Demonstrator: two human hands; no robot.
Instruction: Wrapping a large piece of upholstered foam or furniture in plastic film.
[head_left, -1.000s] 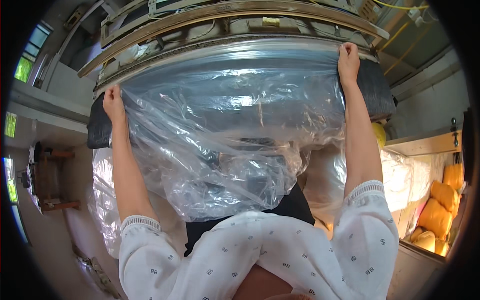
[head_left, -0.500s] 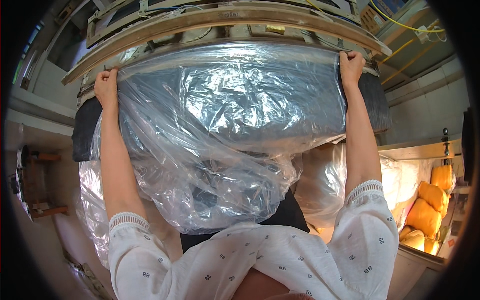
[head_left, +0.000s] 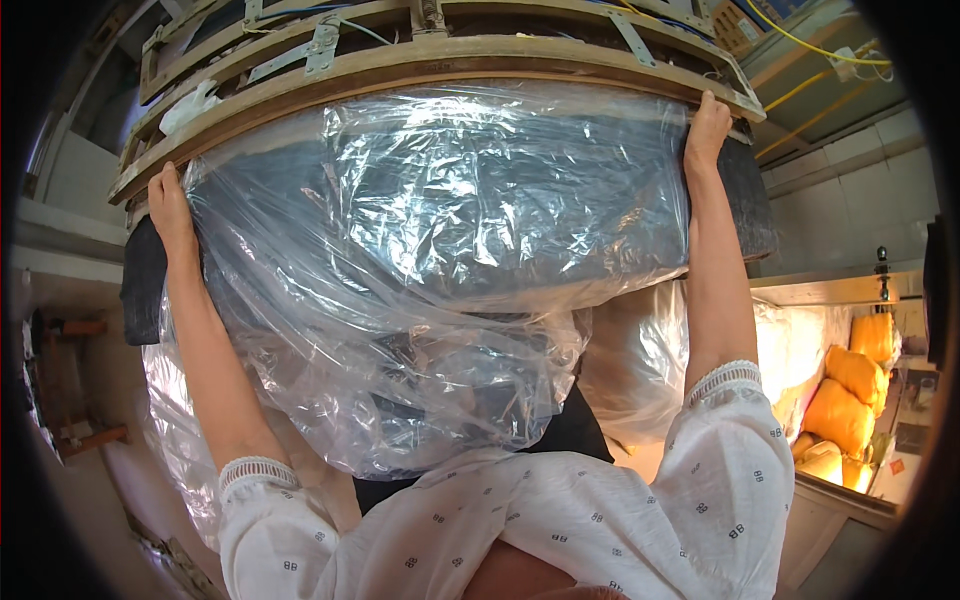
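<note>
Clear plastic bag (head_left: 430, 260) lay stretched over dark cushion (head_left: 745, 200), far, under wooden frame (head_left: 420, 60). Left hand (head_left: 168, 205) and right hand (head_left: 708, 125) each pinched a bag edge. Advisable: pull both sides evenly, avoid tearing.

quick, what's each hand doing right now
Left hand: closed on the left edge of the clear plastic bag over the dark cushion.
Right hand: closed on the bag's upper right edge.
</note>
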